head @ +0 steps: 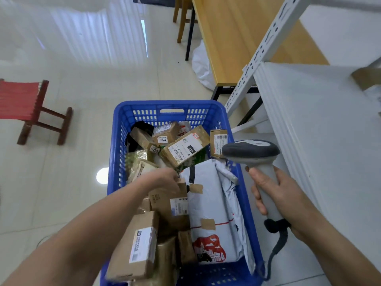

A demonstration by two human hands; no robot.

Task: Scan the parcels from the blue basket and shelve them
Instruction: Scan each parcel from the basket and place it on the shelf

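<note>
A blue basket (165, 106) on the floor is full of parcels: several brown cardboard boxes and a large white poly mailer (212, 205) with a red picture. My left hand (165, 179) reaches into the middle of the basket, fingers curled at the top edge of a brown box (162, 200) with a white label; the grip itself is partly hidden. My right hand (276, 195) grips the handle of a grey barcode scanner (251, 151), held over the basket's right rim with its head pointing toward the parcels. Its black cable hangs down beside my wrist.
A white metal shelf (321, 124) with a perforated upright (257, 58) stands right of the basket. Beyond it are a wooden table (237, 34) and a white bag (202, 65) on the floor. A red stool (24, 104) stands at the left on the tiled floor.
</note>
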